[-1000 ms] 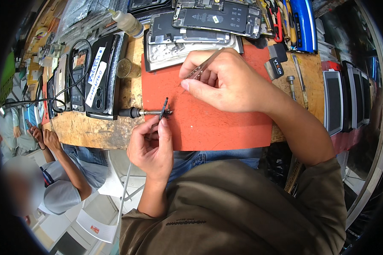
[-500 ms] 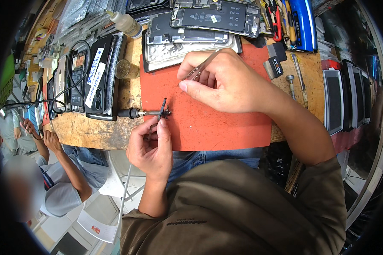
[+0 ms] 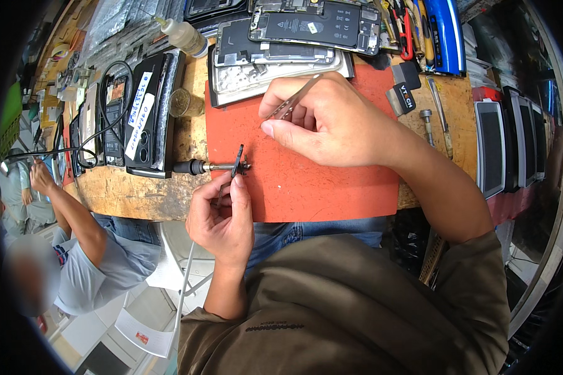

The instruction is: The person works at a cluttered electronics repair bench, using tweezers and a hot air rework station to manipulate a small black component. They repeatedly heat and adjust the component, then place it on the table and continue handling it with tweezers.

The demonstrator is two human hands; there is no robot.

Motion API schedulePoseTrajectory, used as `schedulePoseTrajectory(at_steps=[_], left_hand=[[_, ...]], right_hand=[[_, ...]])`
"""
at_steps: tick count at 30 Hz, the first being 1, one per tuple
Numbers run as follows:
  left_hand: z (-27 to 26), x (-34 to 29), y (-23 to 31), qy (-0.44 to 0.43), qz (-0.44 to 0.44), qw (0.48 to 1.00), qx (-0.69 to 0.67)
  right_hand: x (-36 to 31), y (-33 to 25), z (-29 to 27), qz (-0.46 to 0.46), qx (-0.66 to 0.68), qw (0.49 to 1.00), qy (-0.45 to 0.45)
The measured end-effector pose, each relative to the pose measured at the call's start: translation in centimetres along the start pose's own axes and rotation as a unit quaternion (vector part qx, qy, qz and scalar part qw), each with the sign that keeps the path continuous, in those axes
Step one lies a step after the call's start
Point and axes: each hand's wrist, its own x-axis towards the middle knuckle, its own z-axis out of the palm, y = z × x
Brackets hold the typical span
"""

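Note:
Between the thumb and fingers of my left hand (image 3: 222, 219) is a small dark phone part (image 3: 238, 164), held upright over the near left of the red mat (image 3: 331, 194). A soldering iron (image 3: 194, 166) lies with its metal barrel pointing right, its front end at the part; whether they touch I cannot tell. Above the mat's middle, my right hand (image 3: 331, 122) pinches metal tweezers (image 3: 300, 95), their tips pointing down and left, apart from the part.
Opened phones (image 3: 316, 28) and a white tray (image 3: 250, 78) stand behind the mat. To the left are a small glass jar (image 3: 186, 102), a dropper bottle (image 3: 184, 36) and a black phone (image 3: 150, 125) with a looped cable. Screwdrivers and pliers (image 3: 408, 37) lie back right. Another person (image 3: 106, 250) sits at left.
My hands, the tweezers and the small part hold nearly still. At left, the other person has leaned and moved a hand along the bench edge.

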Motion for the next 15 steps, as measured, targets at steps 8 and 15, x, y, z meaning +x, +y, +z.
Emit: schedulePoseTrajectory(at_steps=[8, 15], left_hand=[[0.09, 0.04, -0.02, 0.003, 0.009, 1.0, -0.001], [0.08, 0.0, 0.05, 0.003, 0.003, 1.0, 0.003]], right_hand=[[-0.02, -0.12, -0.23, 0.001, 0.005, 1.0, -0.01], [-0.07, -0.04, -0.16, -0.017, -0.003, 1.0, -0.004]])
